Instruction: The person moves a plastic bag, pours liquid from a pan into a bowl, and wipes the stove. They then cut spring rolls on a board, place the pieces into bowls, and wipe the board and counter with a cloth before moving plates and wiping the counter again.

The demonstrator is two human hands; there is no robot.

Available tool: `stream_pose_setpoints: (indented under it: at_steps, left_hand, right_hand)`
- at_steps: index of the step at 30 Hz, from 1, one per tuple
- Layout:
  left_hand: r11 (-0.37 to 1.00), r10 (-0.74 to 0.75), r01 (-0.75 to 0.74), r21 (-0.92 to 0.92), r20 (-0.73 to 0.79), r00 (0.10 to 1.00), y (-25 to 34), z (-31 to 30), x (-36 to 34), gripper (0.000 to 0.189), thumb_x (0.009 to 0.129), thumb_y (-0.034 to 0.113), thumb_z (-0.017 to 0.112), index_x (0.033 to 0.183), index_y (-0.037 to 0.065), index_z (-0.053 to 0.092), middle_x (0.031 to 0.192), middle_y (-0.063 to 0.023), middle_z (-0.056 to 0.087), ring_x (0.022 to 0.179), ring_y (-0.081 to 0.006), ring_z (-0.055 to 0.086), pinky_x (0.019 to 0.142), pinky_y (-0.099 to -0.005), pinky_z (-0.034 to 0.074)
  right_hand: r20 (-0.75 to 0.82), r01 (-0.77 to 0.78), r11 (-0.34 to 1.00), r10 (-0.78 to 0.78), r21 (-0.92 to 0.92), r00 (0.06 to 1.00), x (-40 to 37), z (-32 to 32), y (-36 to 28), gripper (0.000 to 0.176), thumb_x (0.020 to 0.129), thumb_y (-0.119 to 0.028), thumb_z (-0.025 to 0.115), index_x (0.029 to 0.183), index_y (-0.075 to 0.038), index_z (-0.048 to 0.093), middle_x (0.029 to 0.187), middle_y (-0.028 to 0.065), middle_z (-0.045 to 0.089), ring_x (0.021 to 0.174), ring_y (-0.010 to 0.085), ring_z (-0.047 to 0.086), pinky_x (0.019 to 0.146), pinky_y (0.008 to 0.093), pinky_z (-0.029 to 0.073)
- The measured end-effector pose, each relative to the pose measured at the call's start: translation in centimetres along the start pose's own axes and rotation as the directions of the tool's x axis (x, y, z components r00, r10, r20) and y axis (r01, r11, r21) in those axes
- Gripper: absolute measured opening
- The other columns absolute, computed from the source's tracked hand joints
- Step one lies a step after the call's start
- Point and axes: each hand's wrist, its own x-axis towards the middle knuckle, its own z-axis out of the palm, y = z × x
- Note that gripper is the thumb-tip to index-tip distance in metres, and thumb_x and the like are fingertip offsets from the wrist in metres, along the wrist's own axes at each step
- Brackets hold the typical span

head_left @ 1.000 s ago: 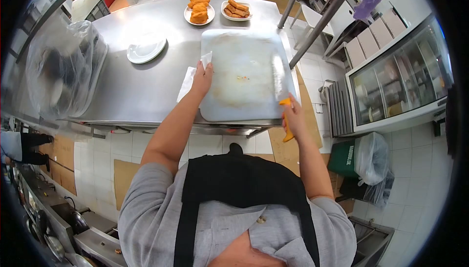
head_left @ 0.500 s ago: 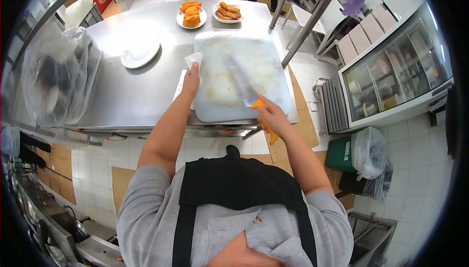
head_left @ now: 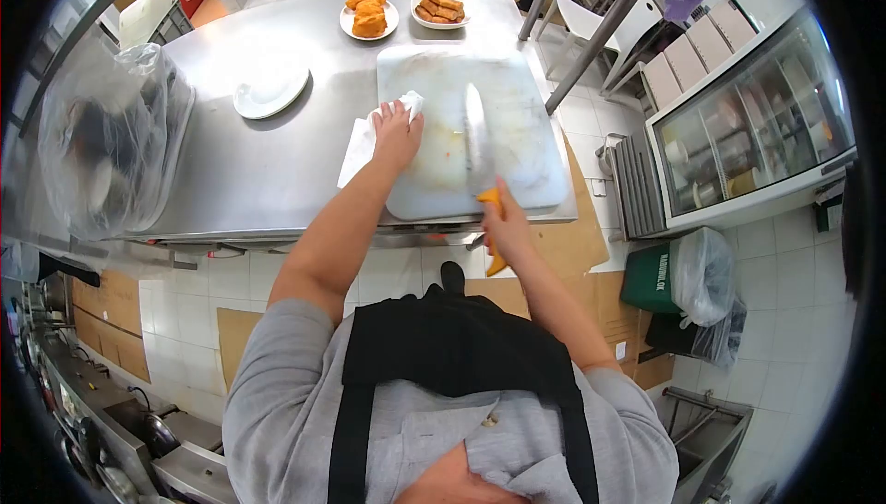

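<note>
My right hand [head_left: 507,222] is wrapped round the orange handle of a kitchen knife [head_left: 475,135]. Its long, broad blade points away from me over the white cutting board [head_left: 521,158]. At the board's left side, my left hand [head_left: 398,138] has a crumpled white paper towel [head_left: 413,100] under its bent fingers. Another flat white sheet of paper [head_left: 354,159] lies on the steel table beside the board, partly beneath my left wrist. Stains and a small orange crumb mark the board's surface.
Along the far edge stand a plate of fried golden blocks [head_left: 370,18] and a plate of brown rolls [head_left: 440,11]. A white plate [head_left: 270,96] sits left on the steel table [head_left: 221,167], near a plastic-wrapped container [head_left: 115,149]. A metal post [head_left: 600,38] rises at the right corner.
My left hand has moved right with the paper towel, from the board's edge onto its surface. The knife's blade has swung to point more straight ahead.
</note>
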Motion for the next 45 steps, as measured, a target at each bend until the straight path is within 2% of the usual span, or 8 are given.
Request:
stream_pose_setpoints:
  at_steps: [13,18,22,31,35,38,41,45]
  left_hand:
    - [0.997,-0.020,0.022,-0.070,0.029,0.999,0.2,-0.3,-0.6,0.071,0.093,0.046,0.032,0.137,-0.009,0.025,0.145,-0.0234,0.026,0.137,-0.0403,0.013,0.110,-0.0515,0.009]
    - [0.921,-0.152,0.140,-0.364,-0.006,0.988,-0.2,-0.6,-0.9,0.070,0.092,0.046,0.035,0.138,-0.007,0.028,0.141,-0.0249,0.032,0.136,-0.0341,0.021,0.110,-0.0413,0.015]
    - [0.553,-0.157,0.171,-0.816,0.099,0.983,0.1,-2.7,-2.0,0.066,0.091,0.047,0.040,0.133,-0.005,0.038,0.129,-0.0189,0.047,0.125,-0.0278,0.039,0.105,-0.0330,0.027]
    - [-0.298,-0.407,0.146,-0.943,0.264,0.875,4.0,-10.4,-5.0,0.042,0.091,0.027,0.036,0.121,0.000,0.047,0.116,-0.0146,0.055,0.106,-0.0306,0.055,0.092,-0.0434,0.044]
    - [-0.457,-0.223,0.204,-0.866,0.334,0.916,3.9,-8.6,-5.4,0.045,0.091,0.028,0.033,0.123,-0.001,0.045,0.119,-0.0162,0.054,0.111,-0.0328,0.052,0.097,-0.0456,0.040]
    - [-0.525,-0.083,0.220,-0.822,0.306,0.948,5.2,-7.1,-5.2,0.048,0.091,0.030,0.030,0.126,0.000,0.042,0.122,-0.0166,0.052,0.113,-0.0338,0.051,0.099,-0.0463,0.038]
    - [-0.535,-0.131,0.219,-0.816,0.336,0.933,7.3,-6.4,-5.1,0.049,0.092,0.033,0.028,0.128,0.001,0.041,0.126,-0.0163,0.050,0.114,-0.0341,0.049,0.100,-0.0464,0.036]
    - [-0.507,-0.209,0.248,-0.825,0.397,0.894,9.4,-6.6,-5.4,0.047,0.093,0.033,0.026,0.126,0.005,0.043,0.128,-0.0153,0.049,0.113,-0.0334,0.049,0.099,-0.0473,0.038]
  right_hand:
    - [0.157,0.046,0.994,-0.062,0.101,0.986,1.5,8.3,-2.6,0.058,0.092,-0.015,0.042,0.146,-0.020,0.021,0.067,0.0059,0.050,0.044,0.0137,0.049,0.039,0.0295,0.045]
    - [0.242,-0.002,0.979,-0.049,0.206,0.969,1.9,9.2,-2.8,0.057,0.093,-0.017,0.043,0.145,-0.019,0.022,0.070,0.0052,0.050,0.046,0.0133,0.049,0.041,0.0290,0.045]
    - [0.252,0.016,0.976,-0.072,0.215,0.965,0.4,8.5,-3.9,0.056,0.093,-0.019,0.045,0.145,-0.019,0.024,0.071,0.0042,0.051,0.047,0.0123,0.049,0.041,0.0280,0.044]
    - [0.181,0.128,0.947,-0.187,0.294,0.966,-1.6,3.7,-6.0,0.053,0.093,-0.016,0.048,0.142,-0.020,0.031,0.072,0.0038,0.053,0.049,0.0104,0.049,0.041,0.0254,0.043]
    - [0.131,0.290,0.951,-0.303,0.108,0.944,-2.1,3.8,-6.9,0.059,0.089,-0.011,0.049,0.144,-0.019,0.028,0.076,0.0089,0.054,0.056,0.0172,0.054,0.050,0.0307,0.047]
    - [0.039,0.729,0.586,-0.770,-0.355,0.637,0.0,5.2,-4.2,0.064,0.085,-0.007,0.051,0.143,-0.020,0.028,0.090,0.0159,0.056,0.074,0.0295,0.059,0.064,0.0398,0.049]
    - [0.175,0.490,0.642,-0.492,-0.590,0.853,-2.5,6.2,-5.1,0.067,0.081,-0.006,0.052,0.142,-0.021,0.028,0.102,0.0216,0.053,0.091,0.0387,0.056,0.076,0.0465,0.047]
    - [0.196,0.421,0.642,-0.394,-0.640,0.898,-3.0,6.7,-4.3,0.070,0.081,-0.005,0.050,0.143,-0.022,0.022,0.105,0.0233,0.050,0.090,0.0396,0.057,0.076,0.0470,0.048]
